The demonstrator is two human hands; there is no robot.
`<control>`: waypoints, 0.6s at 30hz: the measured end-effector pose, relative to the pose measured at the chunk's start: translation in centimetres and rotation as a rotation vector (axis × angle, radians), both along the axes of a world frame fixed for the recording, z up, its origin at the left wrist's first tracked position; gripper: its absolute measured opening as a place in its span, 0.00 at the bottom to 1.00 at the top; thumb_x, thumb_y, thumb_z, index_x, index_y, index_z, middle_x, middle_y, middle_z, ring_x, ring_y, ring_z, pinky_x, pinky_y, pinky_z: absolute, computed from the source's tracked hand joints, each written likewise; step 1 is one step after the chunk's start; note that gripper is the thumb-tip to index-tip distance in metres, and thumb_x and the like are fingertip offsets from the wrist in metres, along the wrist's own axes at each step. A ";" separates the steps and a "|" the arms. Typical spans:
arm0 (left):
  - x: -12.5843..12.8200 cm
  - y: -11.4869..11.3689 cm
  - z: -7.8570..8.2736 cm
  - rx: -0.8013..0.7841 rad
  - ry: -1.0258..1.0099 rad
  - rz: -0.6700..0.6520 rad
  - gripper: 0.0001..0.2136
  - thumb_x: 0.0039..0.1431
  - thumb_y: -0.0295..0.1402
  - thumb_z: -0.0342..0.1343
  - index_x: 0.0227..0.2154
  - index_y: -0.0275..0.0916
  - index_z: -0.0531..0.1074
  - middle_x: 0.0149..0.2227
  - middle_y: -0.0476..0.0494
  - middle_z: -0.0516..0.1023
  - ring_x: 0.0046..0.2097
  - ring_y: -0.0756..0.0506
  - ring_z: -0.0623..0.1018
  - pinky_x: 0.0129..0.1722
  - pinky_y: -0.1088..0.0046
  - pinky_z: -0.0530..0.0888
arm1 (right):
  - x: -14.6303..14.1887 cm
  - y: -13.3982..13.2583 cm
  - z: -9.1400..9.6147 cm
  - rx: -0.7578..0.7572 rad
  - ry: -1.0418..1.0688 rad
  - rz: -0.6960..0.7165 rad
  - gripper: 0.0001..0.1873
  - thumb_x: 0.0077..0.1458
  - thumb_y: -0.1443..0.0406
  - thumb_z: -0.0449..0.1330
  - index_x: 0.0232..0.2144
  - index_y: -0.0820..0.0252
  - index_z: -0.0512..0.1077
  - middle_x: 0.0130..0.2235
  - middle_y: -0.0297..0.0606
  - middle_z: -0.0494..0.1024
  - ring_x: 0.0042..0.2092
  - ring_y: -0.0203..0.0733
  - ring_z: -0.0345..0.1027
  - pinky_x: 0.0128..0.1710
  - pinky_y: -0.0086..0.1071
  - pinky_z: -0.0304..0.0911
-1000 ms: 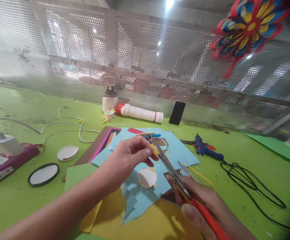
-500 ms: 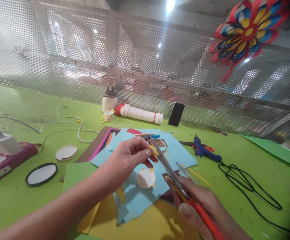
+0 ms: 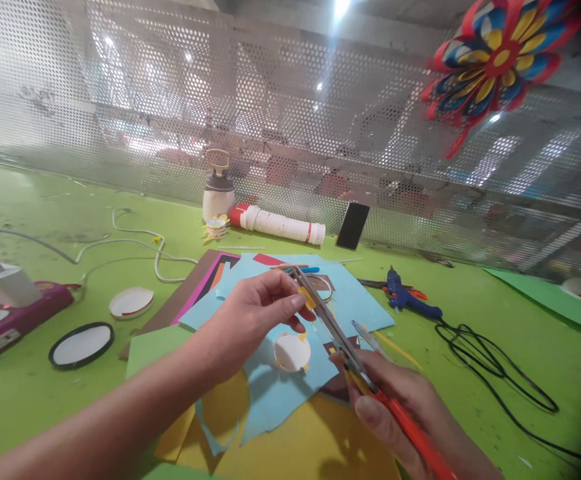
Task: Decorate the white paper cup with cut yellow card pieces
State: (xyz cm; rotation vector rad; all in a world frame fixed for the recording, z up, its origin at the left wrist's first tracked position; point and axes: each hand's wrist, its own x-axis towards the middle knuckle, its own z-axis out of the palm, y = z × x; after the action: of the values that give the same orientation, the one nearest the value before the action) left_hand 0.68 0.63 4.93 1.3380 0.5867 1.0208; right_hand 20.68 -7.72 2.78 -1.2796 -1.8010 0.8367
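Note:
My left hand [image 3: 265, 307] pinches a small piece of yellow paper [image 3: 307, 298] between thumb and fingers. Around the red handles of a pair of scissors [image 3: 343, 343] my right hand [image 3: 395, 393] is closed. The scissor blades point away from me and lie right at the yellow piece; whether they touch it I cannot tell. Below my left hand, a white paper disc [image 3: 291, 353] with small yellow bits at its rim rests on light blue paper [image 3: 280, 407]. Beneath that lies a yellow sheet [image 3: 320, 447].
At right are a blue glue gun [image 3: 405, 297] with a coiled black cord and a pen [image 3: 370, 337]. A phone [image 3: 353, 225], a white ridged roll [image 3: 280, 225] and a spray bottle [image 3: 219, 193] stand behind. Leftward are a purple power strip [image 3: 30, 320] and two round pieces [image 3: 81, 345].
A curved light blue paper strip near the front has shifted down and left, uncovering more of the yellow sheet. The scissor blades look closer together. Both hands stay nearly in place.

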 end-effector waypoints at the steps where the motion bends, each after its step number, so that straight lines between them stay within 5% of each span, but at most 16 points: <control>1: 0.0 0.0 -0.1 0.000 0.004 0.001 0.08 0.57 0.33 0.57 0.28 0.35 0.67 0.32 0.47 0.73 0.32 0.50 0.74 0.37 0.69 0.72 | 0.0 0.0 0.0 0.000 -0.004 -0.015 0.26 0.55 0.46 0.53 0.44 0.57 0.74 0.29 0.37 0.72 0.28 0.38 0.64 0.26 0.28 0.60; 10: 0.2 0.8 -0.5 -0.059 0.038 0.009 0.07 0.55 0.33 0.58 0.28 0.35 0.69 0.30 0.45 0.76 0.34 0.48 0.76 0.37 0.69 0.72 | 0.8 0.8 1.4 -0.101 -0.061 -0.222 0.23 0.53 0.48 0.57 0.39 0.60 0.74 0.26 0.34 0.71 0.26 0.36 0.64 0.25 0.27 0.63; 18: 0.0 1.2 -0.8 0.039 0.380 -0.120 0.08 0.54 0.35 0.57 0.27 0.35 0.72 0.29 0.42 0.78 0.32 0.47 0.76 0.37 0.67 0.71 | 1.9 1.6 1.5 -0.115 -0.140 -0.327 0.22 0.51 0.49 0.59 0.38 0.59 0.75 0.25 0.35 0.76 0.24 0.38 0.67 0.24 0.28 0.64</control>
State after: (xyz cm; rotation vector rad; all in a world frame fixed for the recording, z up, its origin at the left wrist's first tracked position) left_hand 0.71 1.84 4.14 1.5965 0.7615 0.6853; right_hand 22.54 -6.10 4.31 -1.6882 -1.6046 0.6883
